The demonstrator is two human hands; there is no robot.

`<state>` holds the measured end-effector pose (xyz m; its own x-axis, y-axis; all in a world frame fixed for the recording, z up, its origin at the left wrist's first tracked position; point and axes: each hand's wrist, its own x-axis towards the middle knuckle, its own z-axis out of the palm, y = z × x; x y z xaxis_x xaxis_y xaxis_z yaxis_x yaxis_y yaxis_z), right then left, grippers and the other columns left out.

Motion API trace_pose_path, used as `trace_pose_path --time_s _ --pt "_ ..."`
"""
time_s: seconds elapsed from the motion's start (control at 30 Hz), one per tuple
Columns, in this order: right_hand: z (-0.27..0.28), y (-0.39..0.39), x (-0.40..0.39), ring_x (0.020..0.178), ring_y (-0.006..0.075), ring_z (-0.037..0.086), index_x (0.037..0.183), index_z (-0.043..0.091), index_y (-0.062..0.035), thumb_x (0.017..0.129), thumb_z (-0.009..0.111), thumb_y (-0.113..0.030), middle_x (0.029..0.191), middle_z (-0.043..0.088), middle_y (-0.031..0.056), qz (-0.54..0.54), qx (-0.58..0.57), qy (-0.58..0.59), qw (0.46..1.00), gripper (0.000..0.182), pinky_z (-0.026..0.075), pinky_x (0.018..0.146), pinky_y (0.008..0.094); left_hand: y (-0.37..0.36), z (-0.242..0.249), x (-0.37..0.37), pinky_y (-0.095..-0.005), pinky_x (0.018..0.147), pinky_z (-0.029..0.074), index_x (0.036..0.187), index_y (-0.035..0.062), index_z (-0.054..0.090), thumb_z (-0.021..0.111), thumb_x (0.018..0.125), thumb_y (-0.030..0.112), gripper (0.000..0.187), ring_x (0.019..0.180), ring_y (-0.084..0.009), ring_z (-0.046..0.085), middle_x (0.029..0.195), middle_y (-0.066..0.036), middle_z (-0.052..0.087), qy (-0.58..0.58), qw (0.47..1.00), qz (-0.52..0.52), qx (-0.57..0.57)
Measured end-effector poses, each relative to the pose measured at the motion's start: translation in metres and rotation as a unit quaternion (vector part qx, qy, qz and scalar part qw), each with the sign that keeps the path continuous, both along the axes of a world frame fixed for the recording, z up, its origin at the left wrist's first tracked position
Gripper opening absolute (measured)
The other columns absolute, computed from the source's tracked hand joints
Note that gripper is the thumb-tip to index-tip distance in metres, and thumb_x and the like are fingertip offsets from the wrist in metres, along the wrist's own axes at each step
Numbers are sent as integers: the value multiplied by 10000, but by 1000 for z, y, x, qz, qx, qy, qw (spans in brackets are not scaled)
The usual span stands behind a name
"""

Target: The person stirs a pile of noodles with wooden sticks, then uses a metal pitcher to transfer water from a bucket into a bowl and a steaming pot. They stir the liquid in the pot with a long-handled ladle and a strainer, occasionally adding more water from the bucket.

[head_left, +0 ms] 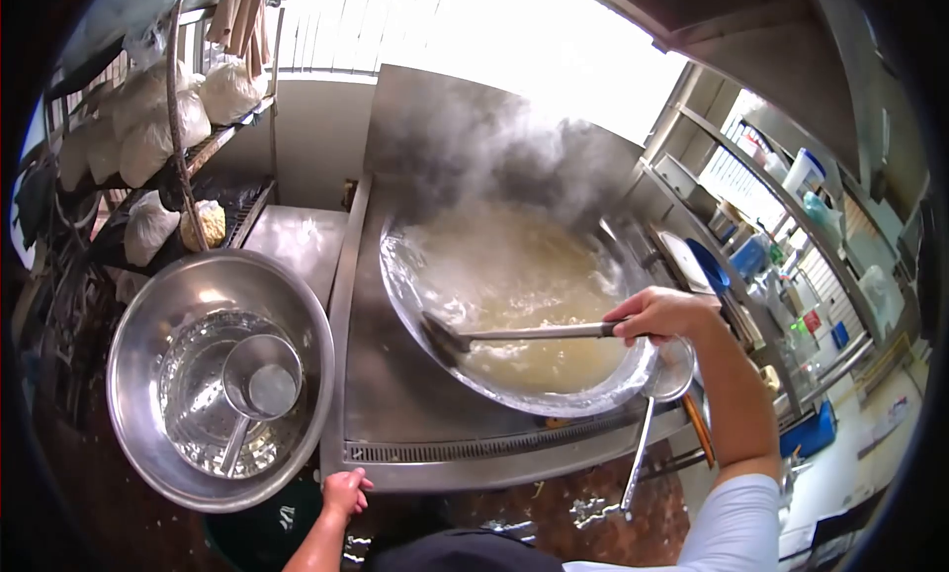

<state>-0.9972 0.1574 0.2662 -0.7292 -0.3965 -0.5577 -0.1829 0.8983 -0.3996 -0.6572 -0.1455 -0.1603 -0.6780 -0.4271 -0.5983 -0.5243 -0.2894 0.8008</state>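
My right hand [657, 313] is closed round the handle end of a long metal ladle [534, 332], above the right side of a large wok [410, 320]. The ladle's dark head rests at the wok's left inner wall. Cloudy, pale yellow liquid [514, 265] bubbles and steams in the wok. Near the front edge of the steel stove [395, 419], my left hand [346, 492] hangs with its fingers curled, and nothing shows in it. Left of the stove stands a large steel bowl [135, 374] with water and a long-handled metal dipper [262, 376] inside.
A strainer [670, 369] with a long handle lies at the wok's right front. Plastic bags [163, 142] fill a rack at the left. Shelves [781, 191] with containers line the right side. Steam blurs the wok's back edge. The floor [643, 493] looks wet.
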Motion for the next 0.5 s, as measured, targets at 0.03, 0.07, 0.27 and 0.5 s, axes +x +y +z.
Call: trace_pose_path --time_s 0.03,0.07,0.27,0.5 --pt "-9 -10 -5 461 30 459 1206 642 -151 848 683 -265 727 655 -27 8 19 2 1000 378 372 409 193 0 0 0 -263 326 372 725 1 657 535 918 300 376 336 -142 489 477 -86 548 -12 1000 -4 5" --pt "-18 -19 -11 458 31 457 1214 638 -172 851 677 -281 723 653 -32 16 37 3 999 381 361 404 194 0 -1 -1 -263 326 372 725 1 657 535 918 300 376 336 -142 489 477 -86 548 -12 1000 0 5" --pt "-112 -80 -74 491 78 516 1123 690 -198 773 703 -283 697 646 -11 14 63 20 998 360 423 435 244 2 0 1 -264 335 384 721 -2 665 537 912 303 382 337 -137 486 459 -84 546 -27 1000 13 8" --pt "-237 -143 -212 696 230 670 931 737 -152 727 600 -160 808 700 87 50 143 247 957 246 540 647 348 3 4 4 -262 316 379 694 -22 667 550 903 294 397 315 -141 480 434 -86 532 -50 998 38 13"
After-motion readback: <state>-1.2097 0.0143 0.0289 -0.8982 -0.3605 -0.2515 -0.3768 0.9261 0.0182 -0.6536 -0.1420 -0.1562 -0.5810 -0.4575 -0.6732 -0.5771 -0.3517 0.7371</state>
